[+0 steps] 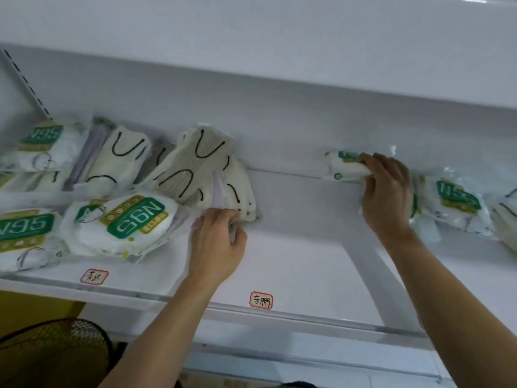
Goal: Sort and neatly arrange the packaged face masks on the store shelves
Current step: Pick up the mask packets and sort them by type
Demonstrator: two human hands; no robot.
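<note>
Our left hand [216, 242] pinches a cream mask pack [223, 189] on the shelf [293, 270]; our right hand [387, 189] grips a green-labelled pack [345, 166].

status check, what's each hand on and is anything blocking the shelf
Left hand pinching edge of the cream mask packs. Right hand gripping an N95 pack at shelf back. Shelf between the hands bare, nothing in the way.

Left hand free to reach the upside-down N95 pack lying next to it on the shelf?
Probably not yet. The left hand already pinches the edge of the cream masks with black ear loops, so its grip is occupied. The white-and-green upside-down N95 pack lies just left of it, uncovered, so once it lets go nothing blocks the way.
</note>
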